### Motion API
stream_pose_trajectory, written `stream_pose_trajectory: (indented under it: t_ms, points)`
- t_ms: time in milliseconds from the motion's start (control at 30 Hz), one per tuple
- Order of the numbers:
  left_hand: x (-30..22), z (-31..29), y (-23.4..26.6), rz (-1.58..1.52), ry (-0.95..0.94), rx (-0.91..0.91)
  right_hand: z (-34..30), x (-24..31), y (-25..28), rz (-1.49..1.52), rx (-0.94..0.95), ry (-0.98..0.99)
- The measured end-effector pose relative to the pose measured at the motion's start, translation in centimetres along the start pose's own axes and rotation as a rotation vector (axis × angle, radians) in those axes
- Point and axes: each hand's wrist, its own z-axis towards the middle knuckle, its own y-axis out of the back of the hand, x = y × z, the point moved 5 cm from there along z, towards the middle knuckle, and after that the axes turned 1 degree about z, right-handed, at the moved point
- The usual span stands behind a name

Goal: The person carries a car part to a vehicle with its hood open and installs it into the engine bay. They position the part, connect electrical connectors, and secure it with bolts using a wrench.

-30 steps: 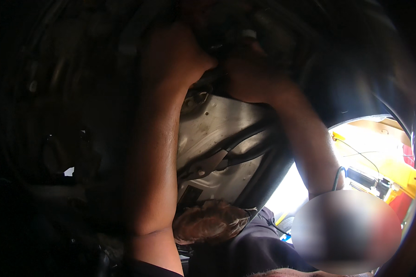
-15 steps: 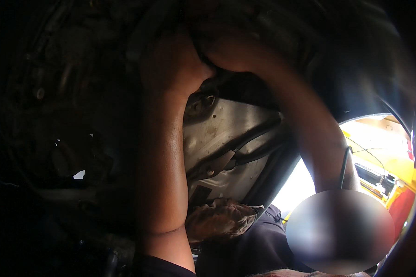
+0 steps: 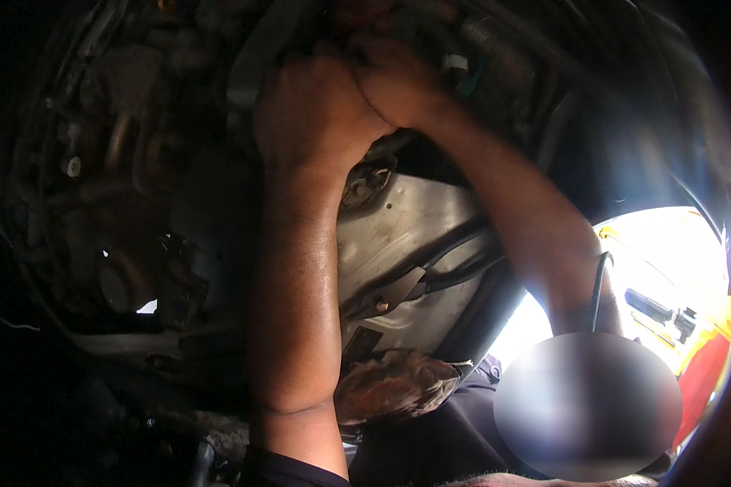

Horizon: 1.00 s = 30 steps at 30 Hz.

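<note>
High in the picture my two hands are pressed together over dark machinery. My left hand [image 3: 321, 109] is closed, its knuckles curled away at the top. Against its right side sits my right hand [image 3: 402, 85], also closed, with its forearm slanting in from the lower right and a dark cord around that arm. What the fingers hold is hidden behind the hands and in shadow. Just below the hands is a small dark metal fitting [image 3: 367, 187] on a pale metal panel [image 3: 410, 207].
Dark cables meet a flat bracket [image 3: 394, 294] on the panel. Below lies a crumpled brown cloth-like thing [image 3: 398, 385]. Dim machine parts [image 3: 122, 138] fill the left. Dark clothing [image 3: 430, 434] and a blurred oval [image 3: 589, 406] are low right, beside a bright opening with yellow and red.
My hands have come closer together, and the dark gap between them has closed. The scene is brighter, with the panel shifted slightly right.
</note>
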Motion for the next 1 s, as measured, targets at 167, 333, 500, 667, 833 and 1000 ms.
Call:
stream_pose_trajectory:
  t_ms: [167,333,500,667,833,1000]
  points:
    - [-0.4,0.2,0.4,-0.144,-0.005,-0.032,0.8,0.5,1.4,-0.320,-0.107,0.135]
    - [-2.9,0.9,3.9,-0.052,-0.106,-0.224,-0.3,2.2,7.2,0.136,-0.537,0.122]
    - [-1.8,-0.7,8.2,-0.231,-0.076,-0.102,-1.8,5.0,12.3,0.561,-0.364,0.427]
    - [3.7,-0.7,14.5,-0.681,-0.041,-0.435,-1.6,4.6,14.3,1.181,-0.340,0.150]
    - [9.0,-1.3,14.2,-1.130,0.342,-0.655,-2.3,5.2,12.3,1.055,-0.174,-0.078]
    - [10.2,-1.4,11.7,-1.366,0.420,-0.651,-3.2,4.9,10.3,1.180,-0.095,-0.098]
